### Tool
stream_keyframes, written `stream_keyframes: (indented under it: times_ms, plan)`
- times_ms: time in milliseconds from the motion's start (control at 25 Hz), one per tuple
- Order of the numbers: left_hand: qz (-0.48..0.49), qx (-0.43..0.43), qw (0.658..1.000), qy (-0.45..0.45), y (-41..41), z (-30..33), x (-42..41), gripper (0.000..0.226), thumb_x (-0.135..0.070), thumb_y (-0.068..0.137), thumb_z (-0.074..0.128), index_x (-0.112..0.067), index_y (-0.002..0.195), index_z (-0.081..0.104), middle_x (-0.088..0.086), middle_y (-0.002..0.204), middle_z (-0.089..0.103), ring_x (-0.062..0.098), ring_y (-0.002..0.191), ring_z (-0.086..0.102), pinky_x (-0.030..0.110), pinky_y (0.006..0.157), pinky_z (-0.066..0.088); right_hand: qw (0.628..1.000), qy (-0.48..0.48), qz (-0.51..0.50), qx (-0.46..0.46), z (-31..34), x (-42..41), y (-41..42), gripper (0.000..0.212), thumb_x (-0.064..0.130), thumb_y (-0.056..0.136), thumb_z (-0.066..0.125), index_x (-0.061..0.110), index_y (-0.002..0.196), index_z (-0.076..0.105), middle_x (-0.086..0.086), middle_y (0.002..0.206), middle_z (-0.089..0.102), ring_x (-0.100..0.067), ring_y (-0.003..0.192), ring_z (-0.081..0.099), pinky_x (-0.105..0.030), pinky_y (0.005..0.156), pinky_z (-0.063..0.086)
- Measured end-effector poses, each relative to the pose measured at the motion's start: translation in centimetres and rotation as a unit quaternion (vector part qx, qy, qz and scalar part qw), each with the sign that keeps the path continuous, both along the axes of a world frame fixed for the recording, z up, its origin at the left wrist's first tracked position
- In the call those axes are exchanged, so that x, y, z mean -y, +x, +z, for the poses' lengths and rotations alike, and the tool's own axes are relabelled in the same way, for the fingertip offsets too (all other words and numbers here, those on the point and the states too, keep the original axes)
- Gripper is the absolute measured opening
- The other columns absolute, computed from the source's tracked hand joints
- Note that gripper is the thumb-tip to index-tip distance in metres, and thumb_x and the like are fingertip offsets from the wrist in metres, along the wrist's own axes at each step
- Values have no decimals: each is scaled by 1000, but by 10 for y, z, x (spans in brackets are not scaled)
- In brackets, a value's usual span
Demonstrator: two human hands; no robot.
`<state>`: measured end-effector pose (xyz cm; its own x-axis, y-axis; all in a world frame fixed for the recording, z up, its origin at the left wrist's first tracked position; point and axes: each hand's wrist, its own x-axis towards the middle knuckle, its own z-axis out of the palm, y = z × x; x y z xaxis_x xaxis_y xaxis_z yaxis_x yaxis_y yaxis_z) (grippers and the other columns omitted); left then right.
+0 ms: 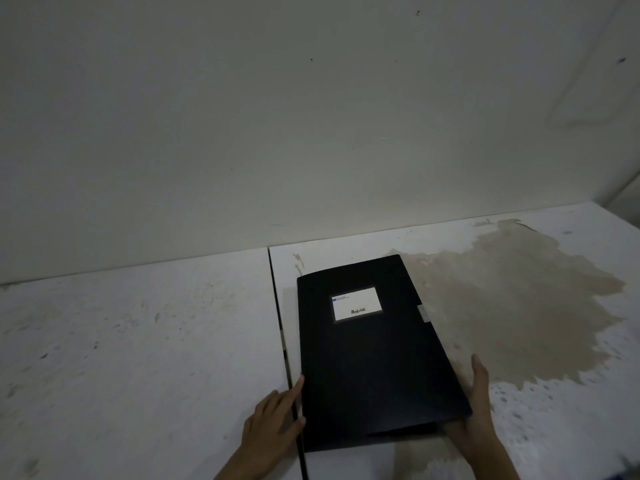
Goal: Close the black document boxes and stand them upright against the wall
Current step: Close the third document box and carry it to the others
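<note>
Overhead, in the head view, a single black document box [374,351] lay flat on a worn white table [138,341], its far end pointing toward the pale wall [311,133] but not touching it. It sat just right of a dark seam [282,341] between two tabletop panels, and its right edge overlapped a large tan stain [519,306]. A white label [356,304] showed on the lid, and a small grey tab [423,313] stuck out at the right edge. The lid looked down, though a slight gap showed at the near right corner. The left hand [273,417] rested against the box's near left edge, fingers loosely extended, not wrapped around it. The right hand [476,414] lay flat along the near right edge, fingers straight, pressed to the side; whether any fingers curled under the box could not be told.
</note>
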<state>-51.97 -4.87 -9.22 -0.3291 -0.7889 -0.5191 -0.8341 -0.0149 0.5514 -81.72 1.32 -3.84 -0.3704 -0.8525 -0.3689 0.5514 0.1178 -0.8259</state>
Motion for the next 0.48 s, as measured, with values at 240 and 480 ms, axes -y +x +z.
stream_keyframes:
  times_ms: [240, 480]
  plan:
    - [-1, -3, 1000, -22, 1, -1, -1, 64, -44, 94, 33, -43, 141, -9, -7, 154, 21, 19, 144, 13, 35, 115, 17, 942, 170, 78, -279, -17, 4, 6, 27, 7, 91, 50, 16, 116, 57, -13, 116, 63, -28, 98, 63, -38, 82, 52]
    - [-6, -3, 998, -61, 0, -3, -6, 61, -45, 95, 28, -42, 142, -11, -5, 155, 21, 19, 144, 13, 36, 115, 16, 814, 232, 99, -523, -42, 10, 21, 47, 11, 89, 55, 9, 134, 41, -21, 130, 46, -36, 116, 45, -42, 99, 38]
